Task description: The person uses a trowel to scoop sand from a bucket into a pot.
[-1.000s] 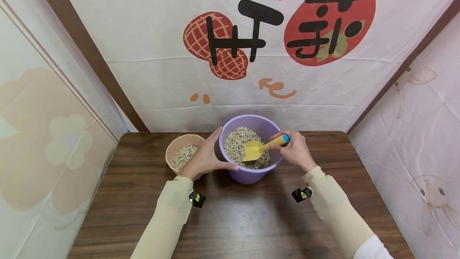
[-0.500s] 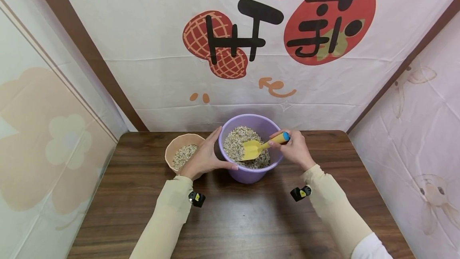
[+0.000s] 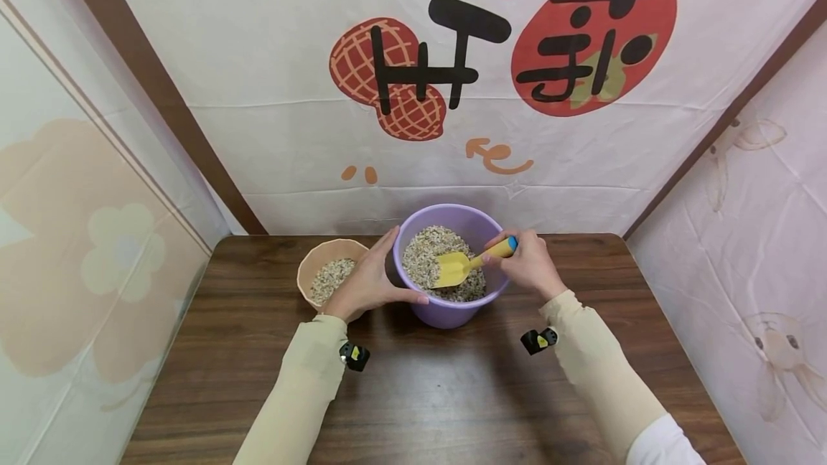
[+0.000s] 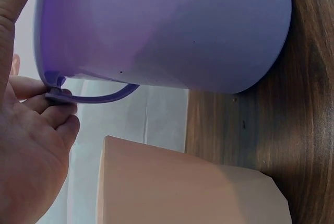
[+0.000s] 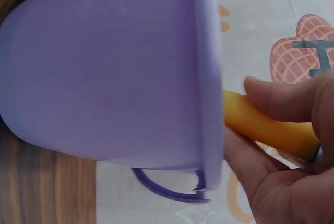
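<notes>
A purple bucket stands on the table, holding a heap of mixed pale grains. My left hand grips its left rim, thumb along the near side; in the left wrist view, fingertips curl at the rim by the bucket's purple handle. The yellow handle of a toy shovel is held in my right hand, whose thumb and fingers also show around it in the right wrist view. The shovel's yellow blade rests on the grains; whether its edge is buried cannot be told.
Left of the bucket sits a peach-coloured bowl with some of the same grains, partly hidden by my left hand. The wooden table meets a printed cloth backdrop behind the bucket, and cloth walls rise on both sides.
My right hand and the shovel have shifted very slightly left. The left hand, the bucket and the bowl look the same.
</notes>
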{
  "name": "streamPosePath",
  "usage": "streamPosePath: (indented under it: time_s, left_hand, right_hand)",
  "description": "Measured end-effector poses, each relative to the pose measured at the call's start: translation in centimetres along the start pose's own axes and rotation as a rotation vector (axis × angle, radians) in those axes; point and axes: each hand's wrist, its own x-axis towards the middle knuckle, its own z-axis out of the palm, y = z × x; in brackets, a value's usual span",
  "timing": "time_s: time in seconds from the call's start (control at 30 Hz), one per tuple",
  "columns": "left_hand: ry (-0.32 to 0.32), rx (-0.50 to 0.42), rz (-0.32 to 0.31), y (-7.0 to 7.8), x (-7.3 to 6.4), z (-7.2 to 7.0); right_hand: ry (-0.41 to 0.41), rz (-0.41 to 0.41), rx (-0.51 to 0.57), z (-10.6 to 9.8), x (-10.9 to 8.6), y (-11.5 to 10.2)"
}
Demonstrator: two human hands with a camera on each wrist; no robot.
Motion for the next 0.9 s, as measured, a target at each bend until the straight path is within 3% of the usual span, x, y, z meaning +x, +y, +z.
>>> streamPosePath:
  time_s: [0.17, 0.4, 0.9]
  left_hand:
    - [0.006, 0.004, -0.002, 0.0, 0.0, -0.1]
    - [0.006, 0.02, -0.004, 0.2, 0.0, -0.1]
    - [0.009, 0.001, 0.014, 0.1, 0.1, 0.0]
  right_hand:
    - [0.026, -0.006, 0.095, 0.4, 0.0, 0.5]
    - [0.032, 0.045, 0.219, 0.6, 0.0, 0.6]
    - [-0.008, 0.028, 0.35, 0.7, 0.5, 1.2]
